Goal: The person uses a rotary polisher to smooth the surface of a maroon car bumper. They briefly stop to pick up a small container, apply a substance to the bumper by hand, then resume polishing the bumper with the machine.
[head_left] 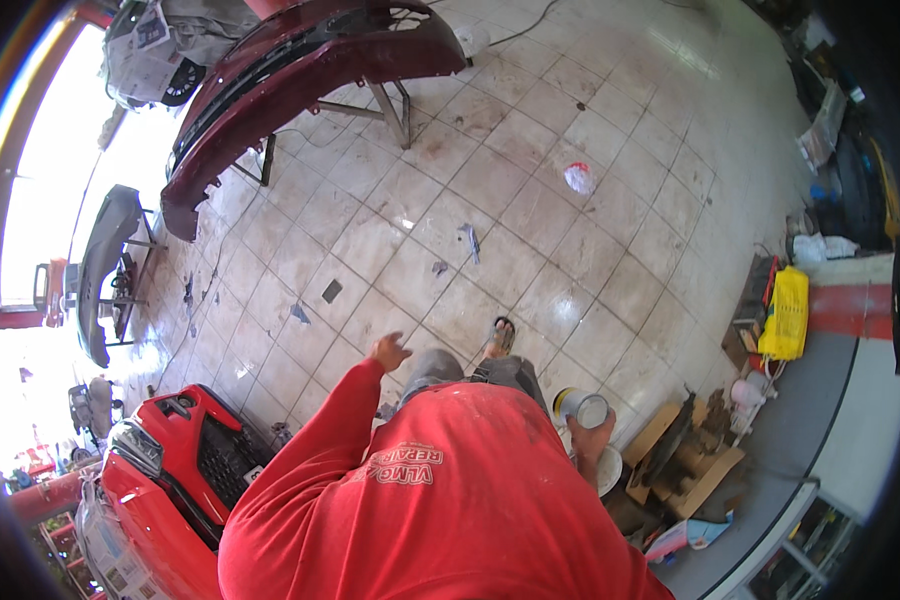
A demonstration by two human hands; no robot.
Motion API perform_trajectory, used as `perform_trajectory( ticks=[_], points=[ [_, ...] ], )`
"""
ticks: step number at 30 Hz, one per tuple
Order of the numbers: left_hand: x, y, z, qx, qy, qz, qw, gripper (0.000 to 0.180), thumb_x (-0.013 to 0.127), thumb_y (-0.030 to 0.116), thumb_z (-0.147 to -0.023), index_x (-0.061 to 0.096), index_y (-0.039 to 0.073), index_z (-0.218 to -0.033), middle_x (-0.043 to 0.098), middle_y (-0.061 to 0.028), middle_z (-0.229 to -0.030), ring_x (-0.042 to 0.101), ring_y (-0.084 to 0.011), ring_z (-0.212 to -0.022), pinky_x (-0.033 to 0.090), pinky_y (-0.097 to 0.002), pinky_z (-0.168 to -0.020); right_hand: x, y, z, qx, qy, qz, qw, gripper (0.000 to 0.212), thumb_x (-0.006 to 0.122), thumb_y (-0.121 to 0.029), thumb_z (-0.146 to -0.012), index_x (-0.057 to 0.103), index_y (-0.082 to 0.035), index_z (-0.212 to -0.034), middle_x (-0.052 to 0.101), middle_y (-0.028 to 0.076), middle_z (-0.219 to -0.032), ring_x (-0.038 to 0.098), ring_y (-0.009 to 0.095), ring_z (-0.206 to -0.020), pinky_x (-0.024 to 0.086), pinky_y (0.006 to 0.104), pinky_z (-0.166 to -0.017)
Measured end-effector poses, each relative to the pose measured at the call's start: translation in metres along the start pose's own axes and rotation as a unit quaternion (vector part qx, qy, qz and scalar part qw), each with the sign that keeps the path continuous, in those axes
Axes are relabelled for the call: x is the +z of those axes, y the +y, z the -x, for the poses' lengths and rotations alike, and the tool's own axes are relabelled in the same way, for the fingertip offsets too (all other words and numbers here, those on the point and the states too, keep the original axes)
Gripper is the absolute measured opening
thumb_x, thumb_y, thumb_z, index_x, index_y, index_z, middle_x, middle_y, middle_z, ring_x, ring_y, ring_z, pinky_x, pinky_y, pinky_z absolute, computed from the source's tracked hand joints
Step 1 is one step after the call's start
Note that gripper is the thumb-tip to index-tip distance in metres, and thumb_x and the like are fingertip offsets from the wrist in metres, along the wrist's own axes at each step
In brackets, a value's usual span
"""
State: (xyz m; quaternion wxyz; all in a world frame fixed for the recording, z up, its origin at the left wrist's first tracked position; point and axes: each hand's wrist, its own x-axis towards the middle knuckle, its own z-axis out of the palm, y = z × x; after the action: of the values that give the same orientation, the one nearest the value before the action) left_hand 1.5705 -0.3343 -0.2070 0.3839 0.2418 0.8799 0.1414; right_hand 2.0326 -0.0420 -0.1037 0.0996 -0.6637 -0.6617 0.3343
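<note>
The right hand [592, 440] grips a can [582, 409], jutting forward; left hand [391, 352] half-open, empty

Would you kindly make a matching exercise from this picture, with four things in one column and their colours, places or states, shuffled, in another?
Things:
1. Round can
2. Left hand
3. Large bumper
4. Cardboard box

Descriptions:
A. Dark red
B. Flaps open
C. In the right hand
D. Apparently empty

Right pairs: 1-C, 2-D, 3-A, 4-B.

Left arm [315, 425] reaches forward; left grip [391, 352] loosely spread; right grip [592, 442] curled beside the torso [470, 480].
</note>
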Motion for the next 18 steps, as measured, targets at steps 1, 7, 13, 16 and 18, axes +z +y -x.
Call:
perform_trajectory(
  ticks=[1, 7, 13, 16, 18],
  points=[
    [0.011, -0.026, -0.004, -0.032, 0.000, -0.011, 0.999, 0.080, 0.085, 0.046, -0.081, 0.063, 0.007, -0.147, 0.077, -0.0186, -0.122, 0.072, -0.0358, -0.118, 0.057, -0.0440, -0.103, -0.001, -0.006, -0.025, -0.026, 0.007, -0.002, 1.000, 0.117, 0.098, -0.027, -0.062, 0.036, 0.008, -0.155, 0.051, 0.028, -0.151, 0.049, 0.043, -0.143, 0.038, 0.0470, -0.122],
    [0.003, -0.061, 0.000, -0.264, -0.002, 0.056, 0.963, 0.079, 0.092, 0.039, -0.077, 0.065, 0.007, -0.144, 0.079, -0.0186, -0.111, 0.079, -0.0306, -0.088, 0.067, -0.0434, -0.068, -0.021, -0.106, -0.172, -0.039, 0.028, -0.021, 0.999, 0.118, 0.099, -0.026, -0.064, 0.034, 0.009, -0.156, 0.048, 0.029, -0.155, 0.045, 0.043, -0.147, 0.035, 0.0472, -0.126],
    [-0.017, -0.017, -0.118, -0.246, -0.013, 0.057, 0.967, 0.081, 0.095, 0.037, -0.075, 0.065, 0.008, -0.144, 0.077, -0.0194, -0.116, 0.077, -0.0272, -0.080, 0.064, -0.0407, -0.060, -0.004, -0.168, -0.269, -0.032, 0.046, 0.012, 0.998, 0.116, 0.098, -0.026, -0.065, 0.034, 0.011, -0.155, 0.049, 0.029, -0.153, 0.046, 0.044, -0.146, 0.036, 0.0488, -0.125],
    [-0.023, 0.033, -0.233, -0.200, 0.000, 0.098, 0.975, 0.083, 0.096, 0.040, -0.073, 0.066, 0.007, -0.143, 0.074, -0.0218, -0.124, 0.077, -0.0290, -0.092, 0.064, -0.0413, -0.067, 0.002, -0.182, -0.295, 0.003, 0.043, 0.016, 0.999, 0.113, 0.098, -0.025, -0.066, 0.036, 0.009, -0.154, 0.050, 0.029, -0.152, 0.048, 0.045, -0.144, 0.038, 0.0499, -0.123],
    [-0.074, 0.093, -0.324, -0.133, 0.021, 0.105, 0.985, 0.083, 0.096, 0.043, -0.072, 0.068, 0.005, -0.140, 0.072, -0.0240, -0.130, 0.075, -0.0336, -0.106, 0.062, -0.0438, -0.086, 0.006, -0.209, -0.312, 0.014, 0.028, -0.003, 1.000, 0.110, 0.097, -0.023, -0.067, 0.037, 0.008, -0.154, 0.051, 0.028, -0.151, 0.050, 0.044, -0.142, 0.039, 0.0495, -0.122]
  ],
)
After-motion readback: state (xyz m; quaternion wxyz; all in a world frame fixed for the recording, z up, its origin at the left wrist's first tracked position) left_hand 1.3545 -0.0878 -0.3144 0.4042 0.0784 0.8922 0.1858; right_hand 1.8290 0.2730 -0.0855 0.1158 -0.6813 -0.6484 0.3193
